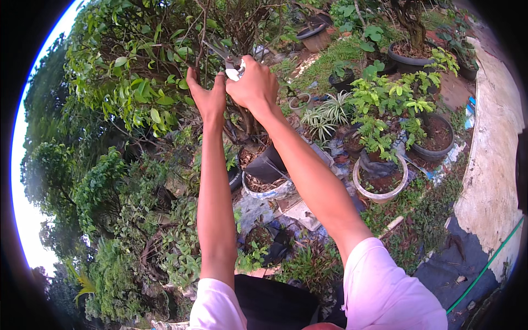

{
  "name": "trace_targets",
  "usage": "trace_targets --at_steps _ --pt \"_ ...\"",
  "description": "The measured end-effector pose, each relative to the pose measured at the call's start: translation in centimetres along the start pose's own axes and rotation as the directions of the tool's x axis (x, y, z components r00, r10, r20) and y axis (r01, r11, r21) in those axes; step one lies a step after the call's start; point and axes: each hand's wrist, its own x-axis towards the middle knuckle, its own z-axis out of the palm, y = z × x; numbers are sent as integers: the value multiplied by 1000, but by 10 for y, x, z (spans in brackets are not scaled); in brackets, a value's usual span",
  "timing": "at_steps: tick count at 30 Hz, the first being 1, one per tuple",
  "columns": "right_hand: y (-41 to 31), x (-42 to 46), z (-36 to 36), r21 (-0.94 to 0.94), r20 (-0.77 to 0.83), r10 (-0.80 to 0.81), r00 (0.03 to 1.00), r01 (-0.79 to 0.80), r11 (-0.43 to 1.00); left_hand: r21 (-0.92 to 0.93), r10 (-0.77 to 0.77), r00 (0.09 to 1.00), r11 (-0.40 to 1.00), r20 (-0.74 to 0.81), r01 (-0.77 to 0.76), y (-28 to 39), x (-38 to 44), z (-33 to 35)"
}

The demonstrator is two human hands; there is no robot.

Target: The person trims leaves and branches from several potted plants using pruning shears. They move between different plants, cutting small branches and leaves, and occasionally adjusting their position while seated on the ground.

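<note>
My right hand (pixel 256 84) grips a pair of pruning shears (pixel 235 73) by its white handles. The blades point up and left among the thin branches of a leafy shrub (pixel 165 53), and they look parted. Just left of the shears, my left hand (pixel 208 99) is raised with thumb and fingers apart. A slender upright branch (pixel 203 35) passes behind or between those fingers; contact cannot be made out. Below the hands, the shrub's woody stems (pixel 246 119) run down towards a pot partly hidden by my forearms.
A whitish pot (pixel 268 190) with dry leaves and a black sheet stands below my forearms. To the right are a round pale-rimmed pot (pixel 358 175), a ferny-leaved plant (pixel 381 105) and a striped spider plant (pixel 326 117). A green hose (pixel 484 266) crosses dark sheeting at lower right.
</note>
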Motion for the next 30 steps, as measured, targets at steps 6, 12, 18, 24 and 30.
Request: trace_targets --at_steps 6,12,18,24,30 --pt "7 9 1 -72 -30 -130 991 127 989 -73 -49 999 996 -9 48 12 -14 11" --pt "18 10 2 -140 -89 -268 959 254 957 -78 12 998 997 54 -8 6 -30 4" --pt "25 10 7 -194 -147 -348 926 318 928 -48 96 993 994 70 -93 1 -34 6" --pt "37 16 20 -332 -266 -496 827 404 852 -106 89 989 991 117 -77 0 -33 -4" --pt "43 15 29 -331 -339 -521 784 419 845 -150 58 989 988 139 -37 6 -36 -11"
